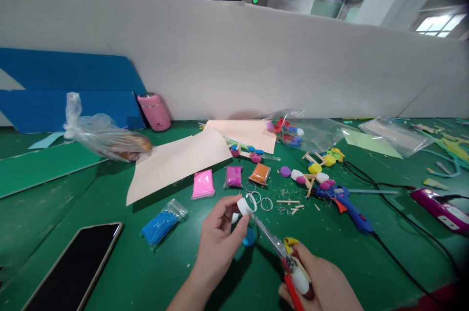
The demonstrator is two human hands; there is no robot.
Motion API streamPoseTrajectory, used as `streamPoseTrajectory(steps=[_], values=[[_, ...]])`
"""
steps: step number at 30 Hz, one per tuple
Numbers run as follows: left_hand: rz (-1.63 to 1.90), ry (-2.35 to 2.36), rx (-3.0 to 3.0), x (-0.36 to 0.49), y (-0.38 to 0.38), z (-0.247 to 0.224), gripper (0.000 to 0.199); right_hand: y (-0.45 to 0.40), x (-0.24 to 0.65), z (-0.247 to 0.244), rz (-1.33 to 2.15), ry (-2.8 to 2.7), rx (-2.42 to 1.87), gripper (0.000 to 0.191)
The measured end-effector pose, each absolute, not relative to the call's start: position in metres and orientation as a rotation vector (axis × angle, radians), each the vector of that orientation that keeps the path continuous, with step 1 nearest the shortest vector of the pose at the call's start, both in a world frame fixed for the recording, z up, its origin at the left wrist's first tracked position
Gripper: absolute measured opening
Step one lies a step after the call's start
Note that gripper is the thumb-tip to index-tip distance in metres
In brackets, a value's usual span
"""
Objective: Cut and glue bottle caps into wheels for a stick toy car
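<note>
White cap [242,205] is held near scissors [271,236], a blue cap [249,238] and sticks [288,202].

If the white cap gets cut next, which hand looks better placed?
Probably the right hand: it holds the scissors, with their blades pointing at the white cap. The left hand is busy pinching that cap.

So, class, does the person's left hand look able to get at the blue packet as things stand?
Probably yes: nothing visible lies between the left hand and the blue packet to its left, though it would likely need to release the white cap first.
</note>
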State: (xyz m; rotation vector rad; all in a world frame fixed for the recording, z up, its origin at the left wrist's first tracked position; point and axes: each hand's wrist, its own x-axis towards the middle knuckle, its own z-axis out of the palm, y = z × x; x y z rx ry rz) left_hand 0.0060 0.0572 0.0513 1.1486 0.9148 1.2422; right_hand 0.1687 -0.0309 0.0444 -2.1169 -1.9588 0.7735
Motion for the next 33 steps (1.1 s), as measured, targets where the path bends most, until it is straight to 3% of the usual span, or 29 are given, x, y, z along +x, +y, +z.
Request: streamPoseTrajectory(steps=[8,16,26,33], values=[[1.337,0.867,1.22,0.0059,0.0577,0.0444,0.025,-0.0311,0.1686,0.0446,0.835,-1.905,-2.132,0.016],[1.22,0.853,1.026,0.0052,0.0596,0.047,0.026,-0.0319,0.1692,0.045,0.884,-1.857,-2.135,0.018],[1.201,0.904,1.051,0.0054,0.0563,0.0472,0.027,-0.0334,0.1672,0.0453,0.757,-1.908,-2.101,0.015],[1.2,0.913,1.1,0.006,0.0554,0.0435,0.027,-0.0308,0.1689,0.044,0.895,-1.887,-2.127,0.018]])
